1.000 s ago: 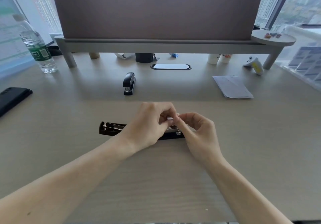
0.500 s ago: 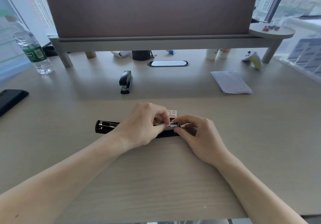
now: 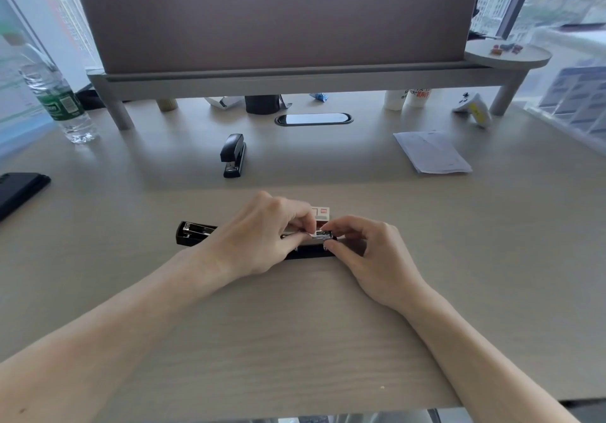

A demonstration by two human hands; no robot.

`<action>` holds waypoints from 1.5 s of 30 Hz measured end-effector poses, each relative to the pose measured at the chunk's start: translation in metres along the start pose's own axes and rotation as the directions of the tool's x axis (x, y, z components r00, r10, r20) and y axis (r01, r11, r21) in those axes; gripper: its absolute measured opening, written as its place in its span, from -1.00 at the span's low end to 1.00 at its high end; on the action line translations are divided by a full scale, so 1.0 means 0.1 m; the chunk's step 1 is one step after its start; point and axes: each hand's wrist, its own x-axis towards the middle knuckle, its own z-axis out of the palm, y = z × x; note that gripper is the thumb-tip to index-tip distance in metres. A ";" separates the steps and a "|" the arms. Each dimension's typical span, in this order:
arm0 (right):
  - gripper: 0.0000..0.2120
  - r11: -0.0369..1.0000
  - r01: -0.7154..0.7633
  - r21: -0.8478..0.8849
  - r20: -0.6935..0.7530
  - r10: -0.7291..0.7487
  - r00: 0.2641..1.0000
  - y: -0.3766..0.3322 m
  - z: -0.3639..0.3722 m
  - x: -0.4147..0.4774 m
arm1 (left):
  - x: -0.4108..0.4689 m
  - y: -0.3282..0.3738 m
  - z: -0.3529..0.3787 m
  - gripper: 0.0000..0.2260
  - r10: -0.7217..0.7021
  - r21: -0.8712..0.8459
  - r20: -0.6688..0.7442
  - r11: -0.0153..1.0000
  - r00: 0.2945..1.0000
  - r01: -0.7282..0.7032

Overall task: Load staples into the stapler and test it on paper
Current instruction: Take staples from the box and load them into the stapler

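Both hands had dropped to the open stapler (image 3: 193, 234), flat on the bench (image 3: 295, 340). Left hand (image 3: 262, 235) and right hand (image 3: 373, 255) pinched the staples (image 3: 323, 234) with curled fingers. Loading step, likely; next they needed pushing in straight.

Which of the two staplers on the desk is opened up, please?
The near stapler, lying flat with its metal channel exposed, under the left hand and right hand. The far stapler stands closed and untouched.
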 end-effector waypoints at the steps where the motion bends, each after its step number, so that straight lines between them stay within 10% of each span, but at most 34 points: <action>1: -0.84 1.000 0.000 0.002 0.002 0.000 1.000 0.00 0.00 0.00 | 0.00 0.01 0.00 -0.88 -0.002 0.003 -0.003 1.000 1.000 0.002; 27: -0.80 1.000 0.007 0.012 -0.002 -0.007 1.000 0.01 0.01 0.00 | -0.11 -0.09 -0.07 -0.78 -0.120 0.033 0.062 0.992 0.991 0.118; 34: -0.73 1.000 0.015 -0.012 -0.001 -0.015 1.000 -0.02 0.02 0.00 | -0.22 -0.39 -0.94 -0.75 -0.370 0.401 0.329 0.888 0.869 0.226; 45: -0.77 0.999 0.017 -0.041 -0.011 -0.017 1.000 -0.04 0.00 -0.02 | 0.08 0.00 -0.79 -0.60 -0.100 0.020 0.136 0.995 0.986 0.098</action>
